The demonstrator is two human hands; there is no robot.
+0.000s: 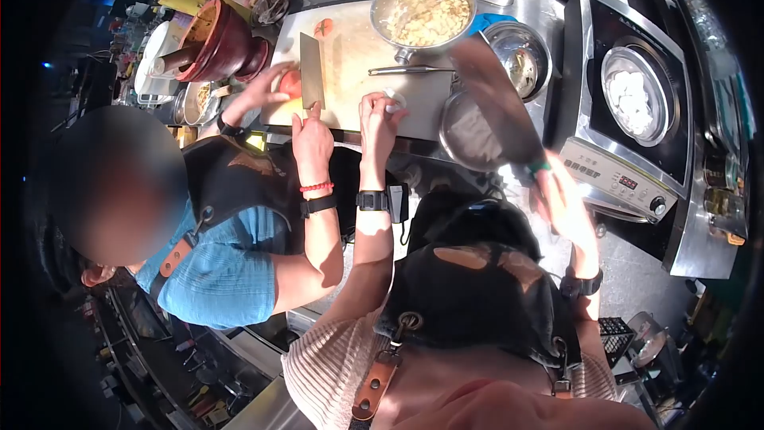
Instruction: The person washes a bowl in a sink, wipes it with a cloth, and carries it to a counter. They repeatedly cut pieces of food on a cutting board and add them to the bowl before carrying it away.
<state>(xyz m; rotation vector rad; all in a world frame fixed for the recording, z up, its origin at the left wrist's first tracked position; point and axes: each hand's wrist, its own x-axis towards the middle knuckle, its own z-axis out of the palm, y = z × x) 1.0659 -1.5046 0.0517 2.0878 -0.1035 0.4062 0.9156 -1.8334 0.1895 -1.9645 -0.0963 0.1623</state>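
Observation:
My left hand (378, 111) rests near the front edge of the white cutting board (350, 40). Its fingers are closed on a small white piece (391, 102) whose kind I cannot make out. My right hand (561, 203) is wrapped round the handle of a cleaver (497, 95), with green showing where handle meets blade. Its broad blade is raised, tilted and somewhat blurred, partly covering metal bowls behind. A second knife (410, 70) lies on the board, ahead of my left hand. Beyond it stands a metal pan (380, 12) of pale yellow chopped pieces (426, 14).
At left, a co-worker's hands hold another cleaver (312, 72) beside a tomato (290, 84); a tomato slice (322, 28) lies farther back. A reddish-brown mortar (219, 40) stands left of the board. At right, an induction cooker (613, 171) bears a pan of white pieces (631, 99).

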